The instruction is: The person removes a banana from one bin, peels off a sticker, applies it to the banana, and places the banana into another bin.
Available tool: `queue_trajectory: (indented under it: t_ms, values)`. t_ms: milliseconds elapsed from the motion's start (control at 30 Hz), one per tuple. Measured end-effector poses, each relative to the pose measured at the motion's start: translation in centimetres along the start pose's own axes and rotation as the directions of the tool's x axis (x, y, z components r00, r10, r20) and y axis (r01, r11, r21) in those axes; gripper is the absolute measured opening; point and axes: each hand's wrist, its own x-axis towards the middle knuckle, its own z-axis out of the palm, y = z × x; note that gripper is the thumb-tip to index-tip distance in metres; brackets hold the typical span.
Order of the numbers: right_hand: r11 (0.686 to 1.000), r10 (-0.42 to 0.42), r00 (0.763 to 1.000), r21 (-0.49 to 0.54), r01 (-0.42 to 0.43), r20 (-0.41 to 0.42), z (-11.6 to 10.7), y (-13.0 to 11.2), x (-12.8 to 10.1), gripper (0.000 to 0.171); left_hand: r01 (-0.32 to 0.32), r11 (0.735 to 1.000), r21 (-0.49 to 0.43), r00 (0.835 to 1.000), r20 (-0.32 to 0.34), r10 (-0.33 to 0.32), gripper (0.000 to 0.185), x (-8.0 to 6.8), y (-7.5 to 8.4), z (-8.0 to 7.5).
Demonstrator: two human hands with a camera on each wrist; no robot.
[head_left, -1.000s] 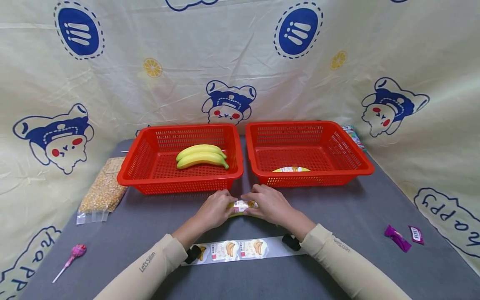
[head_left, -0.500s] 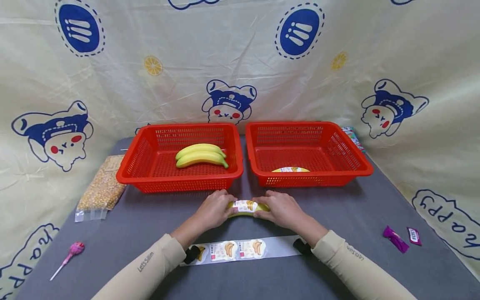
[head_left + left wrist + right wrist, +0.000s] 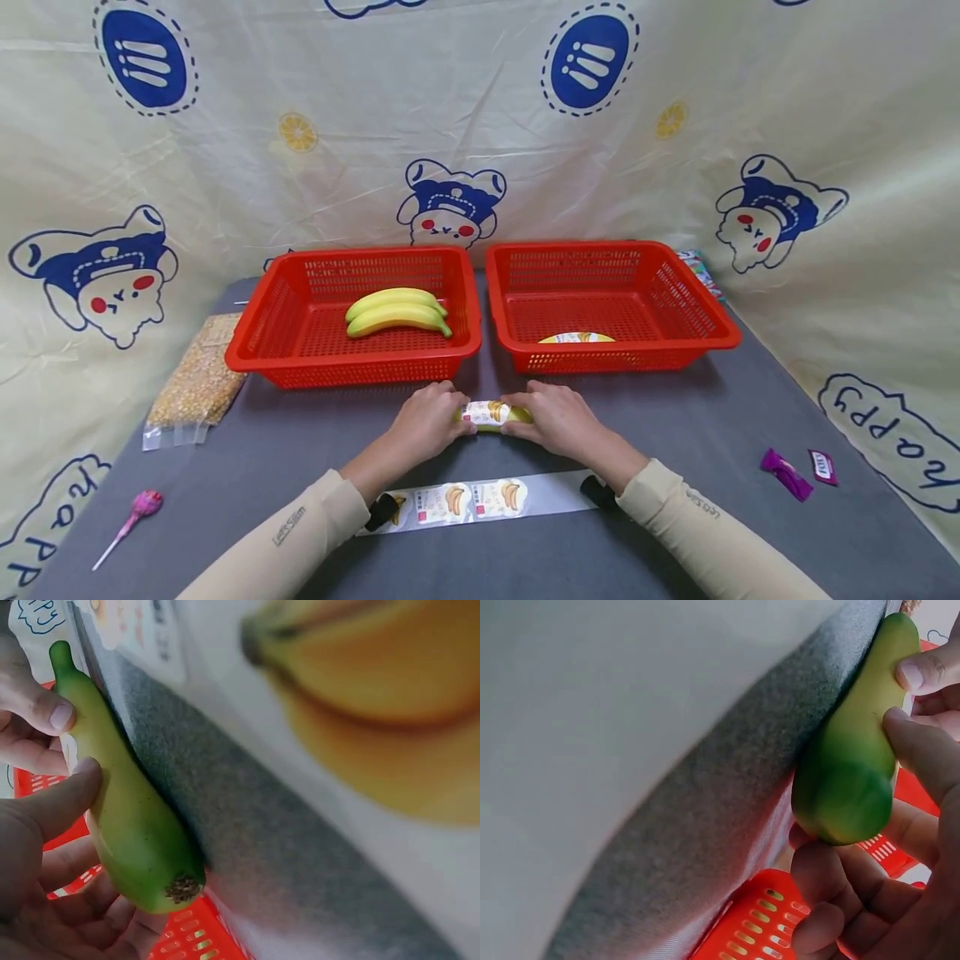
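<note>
Green-yellow labelled banana (image 3: 491, 414) lies on the grey table (image 3: 675, 417), near its middle; left hand (image 3: 426, 425) and right hand (image 3: 553, 419) clasp its opposite ends.

Grey table (image 3: 675, 433) bearing two red baskets: the left basket (image 3: 258, 350) and, just beside it, the right basket (image 3: 723, 333). Left of the left basket lies a bag of corn kernels (image 3: 197, 383), with a lollipop (image 3: 135, 512) nearer the front edge. In front of the baskets lie a banana (image 3: 491, 414) and a sticker strip (image 3: 480, 502); two purple candies (image 3: 795, 473) lie to the strip's right.
</note>
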Motion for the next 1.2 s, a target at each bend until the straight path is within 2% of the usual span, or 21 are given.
queue_trajectory:
  t_ms: [167,400,567,700,867,1000,1200]
  values:
    - [1.0,-0.005,1.0,-0.028,0.004,-0.029,0.0,-0.4,0.2,0.047,0.003,1.0,0.0,1.0,0.019,-0.003,0.037,-0.2,-0.2,0.0]
    - [0.993,-0.079,0.991,-0.091,0.07,-0.106,0.4,-1.7,1.1,0.046,-0.024,0.999,0.023,0.999,0.029,0.023,0.033,0.0,0.1,0.2]
    - [0.978,-0.093,0.989,-0.197,0.069,-0.117,0.4,-2.1,1.4,0.041,-0.018,0.999,0.027,0.999,0.032,0.017,0.033,0.0,0.1,0.1]
    - [0.973,-0.102,0.989,-0.217,0.077,-0.109,0.3,-1.7,1.0,0.04,-0.005,1.0,0.009,0.999,0.044,0.004,0.035,-0.1,0.0,0.0]
    - [0.985,-0.049,0.997,-0.17,0.038,-0.058,0.2,-1.0,0.3,0.042,0.031,0.999,-0.019,0.998,0.063,-0.03,0.037,-0.3,-0.1,0.1]
    - [0.997,0.017,1.0,-0.075,-0.018,-0.001,0.1,-0.6,-0.1,0.043,0.038,0.999,-0.033,0.997,0.063,-0.036,0.039,-0.4,-0.1,0.0]
    - [0.999,0.043,0.999,0.024,-0.044,0.033,0.2,-0.2,-0.3,0.046,0.078,0.993,-0.087,0.996,0.057,-0.073,0.039,-0.5,-0.4,0.1]
